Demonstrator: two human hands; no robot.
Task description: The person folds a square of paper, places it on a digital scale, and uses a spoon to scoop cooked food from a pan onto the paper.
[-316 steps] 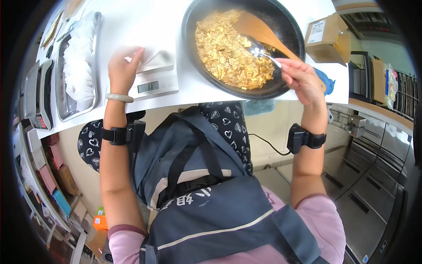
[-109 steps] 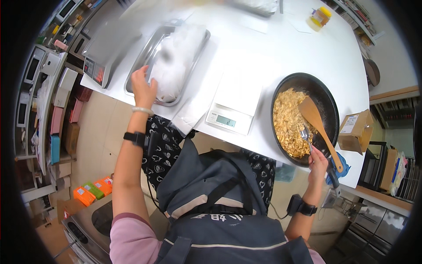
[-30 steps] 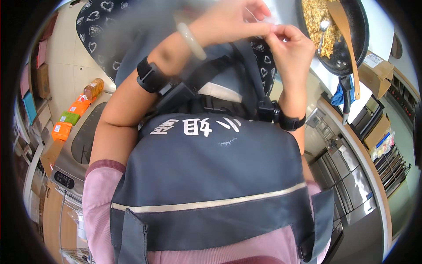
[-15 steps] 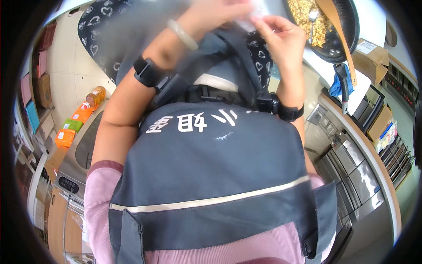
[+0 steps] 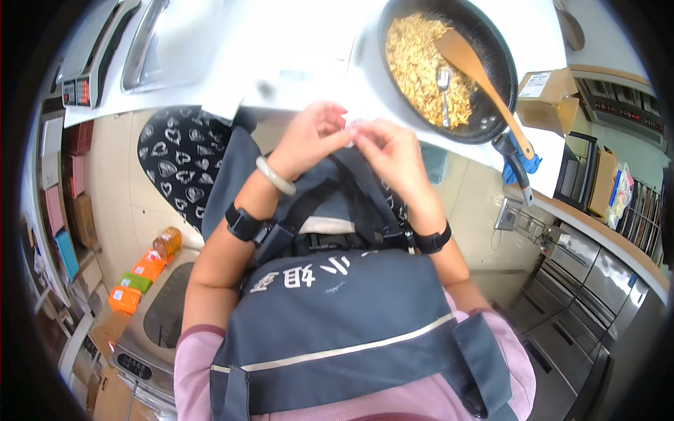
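My left hand [image 5: 309, 142] and my right hand [image 5: 388, 153] meet at the fingertips just before the front edge of the white table [image 5: 302, 81]. A small whitish scrap [image 5: 353, 128] shows between their pinched fingers, too blurred to name. To the right of my hands sits a black frying pan [image 5: 495, 35] holding chopped yellowish food [image 5: 414, 67]. A wooden spatula [image 5: 481, 74] leans across the pan. A metal spoon or fork [image 5: 444, 95] lies on the food.
At the far left of the table are a scale [image 5: 81, 90] and a shiny rectangular tray [image 5: 133, 67]. Beside the pan stand a cardboard box [image 5: 551, 102] and, under its handle, a blue cloth [image 5: 516, 170]. Heart-printed black fabric [image 5: 175, 158] hangs below the table edge.
The view has shifted upward, so more of the table shows. My hands remain together; the whitish film seen between them earlier now appears much smaller.
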